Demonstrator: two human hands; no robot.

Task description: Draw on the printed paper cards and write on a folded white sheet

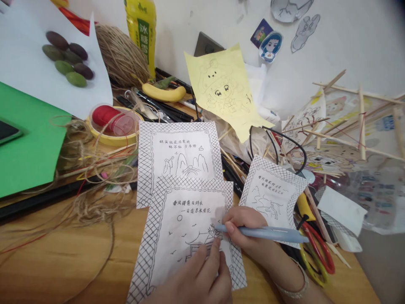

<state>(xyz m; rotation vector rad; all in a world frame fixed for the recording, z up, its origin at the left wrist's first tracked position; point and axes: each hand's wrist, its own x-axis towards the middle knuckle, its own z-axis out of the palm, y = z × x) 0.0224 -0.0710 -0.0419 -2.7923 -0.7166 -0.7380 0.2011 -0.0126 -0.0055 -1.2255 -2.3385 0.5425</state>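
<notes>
My right hand [247, 228] is closed around a light blue pen [268, 233]. The pen's tip touches the front sheet of paper [171, 245] beside the roof of a drawn pavilion. That sheet has handwritten characters, a drawn sun, birds and a cross-hatched border. Below the pen tip my left hand [199, 278] rests on the same sheet, its fingers stretched out and holding nothing. A second bordered drawing [180, 169] with hills and a bridge lies partly under the front sheet's top edge. To the right, behind my right hand, is a smaller bordered drawing [268, 194].
Tangled twine [98, 190] and a yellow tape roll [115, 139] holding red spools lie left. A toy banana [163, 93], yellow drink bottle [142, 38] and yellow sketch [221, 88] stand behind. Scissors [316, 253] and a stick frame [360, 122] are right; a green sheet [31, 143] is left.
</notes>
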